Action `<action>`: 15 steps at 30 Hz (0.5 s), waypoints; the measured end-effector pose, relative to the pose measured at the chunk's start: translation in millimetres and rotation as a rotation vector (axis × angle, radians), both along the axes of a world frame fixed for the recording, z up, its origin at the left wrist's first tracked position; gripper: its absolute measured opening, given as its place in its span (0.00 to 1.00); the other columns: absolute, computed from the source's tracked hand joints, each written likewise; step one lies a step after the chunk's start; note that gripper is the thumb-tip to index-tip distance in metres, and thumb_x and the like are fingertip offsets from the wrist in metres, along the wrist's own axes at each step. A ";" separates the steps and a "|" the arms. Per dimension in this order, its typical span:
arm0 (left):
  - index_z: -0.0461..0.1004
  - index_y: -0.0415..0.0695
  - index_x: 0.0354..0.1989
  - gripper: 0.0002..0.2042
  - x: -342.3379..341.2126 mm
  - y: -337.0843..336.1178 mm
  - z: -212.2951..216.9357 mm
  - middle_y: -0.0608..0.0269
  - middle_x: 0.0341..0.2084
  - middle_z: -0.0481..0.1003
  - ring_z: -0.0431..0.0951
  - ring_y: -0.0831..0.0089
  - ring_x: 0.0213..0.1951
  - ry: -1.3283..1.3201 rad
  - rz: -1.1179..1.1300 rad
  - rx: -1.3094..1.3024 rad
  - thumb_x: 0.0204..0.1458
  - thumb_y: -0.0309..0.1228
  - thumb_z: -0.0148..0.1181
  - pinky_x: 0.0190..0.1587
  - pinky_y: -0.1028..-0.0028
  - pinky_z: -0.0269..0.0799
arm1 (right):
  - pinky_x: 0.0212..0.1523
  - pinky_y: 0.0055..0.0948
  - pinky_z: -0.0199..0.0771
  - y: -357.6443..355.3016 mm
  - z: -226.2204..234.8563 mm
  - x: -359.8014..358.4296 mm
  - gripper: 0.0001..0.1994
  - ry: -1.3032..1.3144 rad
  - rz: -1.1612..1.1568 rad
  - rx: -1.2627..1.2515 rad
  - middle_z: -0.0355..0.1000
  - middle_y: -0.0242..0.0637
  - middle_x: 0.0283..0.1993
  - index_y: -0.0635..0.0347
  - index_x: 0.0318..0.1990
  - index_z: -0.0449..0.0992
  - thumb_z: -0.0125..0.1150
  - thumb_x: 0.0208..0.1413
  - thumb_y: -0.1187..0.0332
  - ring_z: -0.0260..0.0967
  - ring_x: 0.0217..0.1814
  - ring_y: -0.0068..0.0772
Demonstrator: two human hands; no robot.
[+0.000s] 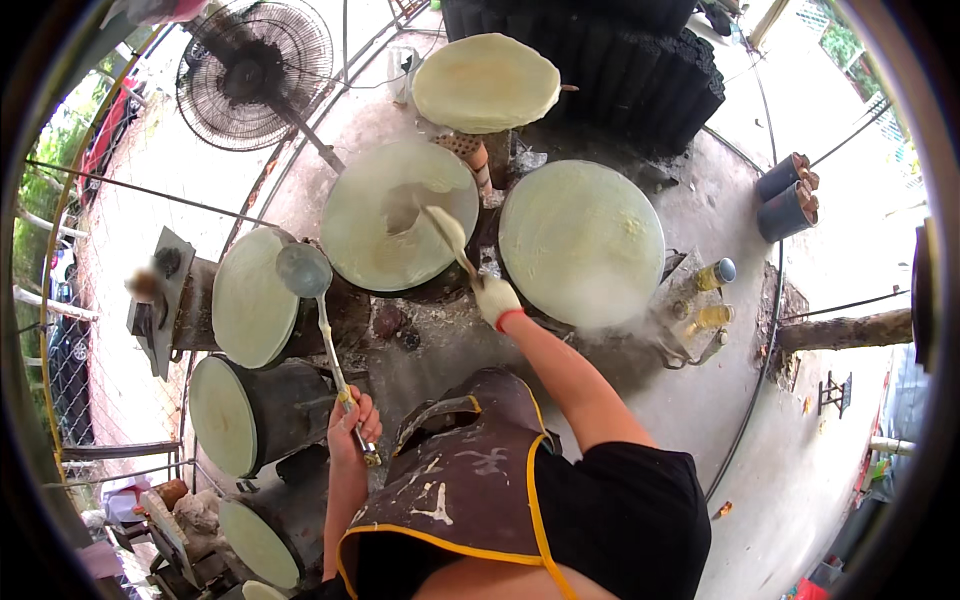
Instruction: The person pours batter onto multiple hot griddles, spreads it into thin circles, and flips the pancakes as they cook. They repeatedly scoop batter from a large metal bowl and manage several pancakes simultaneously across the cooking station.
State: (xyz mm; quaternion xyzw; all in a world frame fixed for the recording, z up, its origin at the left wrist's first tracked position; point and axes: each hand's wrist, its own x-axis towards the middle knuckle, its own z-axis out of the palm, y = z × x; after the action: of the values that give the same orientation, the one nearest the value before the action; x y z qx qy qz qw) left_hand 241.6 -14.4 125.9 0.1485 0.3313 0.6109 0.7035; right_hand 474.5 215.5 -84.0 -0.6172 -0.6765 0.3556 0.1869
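Note:
My left hand [355,425] is wrapped round the long handle of a metal ladle [303,270]. The ladle's round bowl hangs between two pans on the left. Wearing a pale glove with a red band at the wrist, my right hand [495,300] grips a flat spatula [447,230]. Its pale, coated blade reaches over the middle-left pan, where a pale round sheet of batter [365,240] has a darker patch near its centre. Another pale sheet [580,240] covers the pan to the right, with steam drifting over its lower part.
More round pale-topped pans [222,415] curve down the left side, and one pale disc [487,82] stands raised at the back. Behind are a standing fan [255,70] and black ridged stacks [640,90]. Yellowish bottles [712,317] stand right; dark buckets [787,215] sit farther off.

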 end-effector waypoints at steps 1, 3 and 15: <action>0.62 0.44 0.42 0.11 7.1 1.2 2.6 0.67 0.22 0.60 0.60 0.80 0.16 0.009 0.018 -0.034 0.53 0.29 0.54 0.17 0.80 0.57 | 0.37 0.47 0.66 13.0 23.0 -6.2 0.18 0.070 -0.064 -0.031 0.71 0.57 0.33 0.66 0.38 0.71 0.46 0.56 0.58 0.69 0.37 0.57; 0.61 0.43 0.43 0.12 15.8 7.3 6.4 0.66 0.24 0.61 0.60 0.79 0.18 0.019 0.023 -0.043 0.53 0.29 0.54 0.17 0.80 0.57 | 0.38 0.46 0.66 6.9 39.3 -4.6 0.17 0.182 0.062 -0.023 0.70 0.58 0.35 0.65 0.38 0.71 0.46 0.56 0.58 0.68 0.39 0.58; 0.62 0.42 0.42 0.12 -20.6 25.4 2.8 0.64 0.26 0.61 0.61 0.77 0.19 0.006 -0.018 -0.019 0.52 0.29 0.55 0.16 0.79 0.57 | 0.42 0.44 0.67 68.7 24.0 -23.6 0.21 0.094 -0.323 -0.048 0.70 0.57 0.40 0.63 0.52 0.64 0.44 0.58 0.57 0.68 0.44 0.56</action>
State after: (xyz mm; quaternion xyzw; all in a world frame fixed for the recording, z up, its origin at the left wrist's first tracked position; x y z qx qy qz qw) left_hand 221.0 11.0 128.7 0.1466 0.3379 0.6008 0.7095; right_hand 450.9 284.2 -59.9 -0.7051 -0.5503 0.3653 0.2582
